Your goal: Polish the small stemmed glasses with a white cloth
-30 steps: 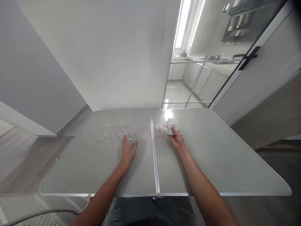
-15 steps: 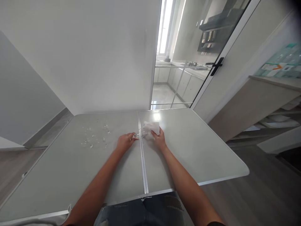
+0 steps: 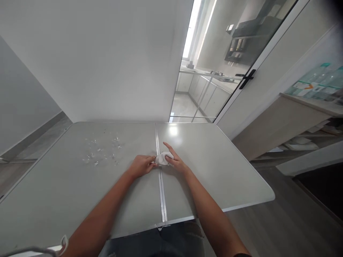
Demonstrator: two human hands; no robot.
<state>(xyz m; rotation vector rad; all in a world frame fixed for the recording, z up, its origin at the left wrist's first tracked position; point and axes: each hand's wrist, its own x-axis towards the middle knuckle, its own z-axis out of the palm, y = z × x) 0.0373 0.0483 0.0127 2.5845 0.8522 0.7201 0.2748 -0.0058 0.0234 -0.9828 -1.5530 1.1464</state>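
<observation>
My left hand [image 3: 141, 166] is closed, its thumb and fingers pinching a small transparent, shiny piece [image 3: 153, 162] whose exact kind I cannot make out. In my right hand [image 3: 177, 162] is a crumpled white cloth [image 3: 162, 158], possibly tissue, gripped with the thumb while the index finger sticks out. The cloth touches the pinched piece above the table's metal seam. Several small transparent pieces [image 3: 96, 162] lie scattered on the left half of the pale table [image 3: 214, 171].
A metal strip [image 3: 162, 200] divides the table top. Behind it are a white wall [image 3: 120, 64] and a glass door with a black handle [image 3: 248, 79]. Shelving [image 3: 284, 121] with plastic bottles [image 3: 316, 84] stands at the right. A cable [image 3: 34, 250] shows at lower left.
My right hand has brought the cloth left and nearer to me, from beside the seam onto the piece in my left hand. The cloth is now more bunched; the view has shifted slightly.
</observation>
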